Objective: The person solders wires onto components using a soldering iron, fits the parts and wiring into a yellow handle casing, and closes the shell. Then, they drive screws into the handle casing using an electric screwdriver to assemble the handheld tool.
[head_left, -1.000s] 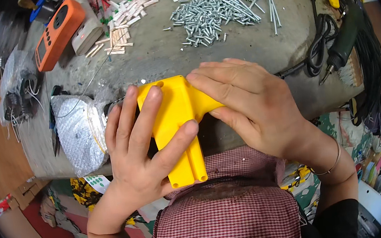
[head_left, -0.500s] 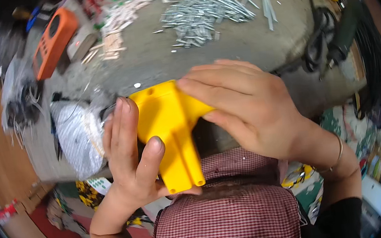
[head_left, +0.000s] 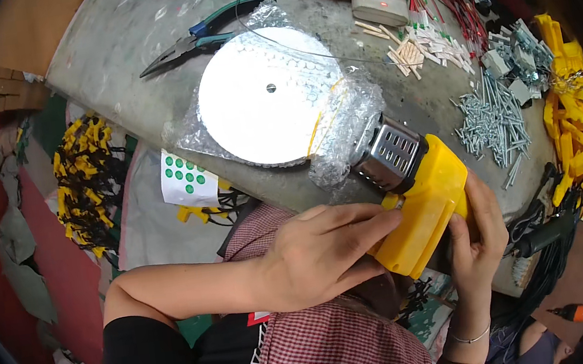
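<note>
No words or numbers can be read. On the left, a white sheet (head_left: 176, 194) bears round green stickers (head_left: 190, 178), any marks on them too small to make out. On the near side, black clothing (head_left: 207, 352) shows a red-and-white patch (head_left: 257, 318), likewise illegible.

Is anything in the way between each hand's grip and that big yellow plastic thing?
Nothing that I can see. The left hand's grip is at one side of the yellow casing, and the right hand's grip is on its other side. The slotted metal part is at the far end, not between.
</note>
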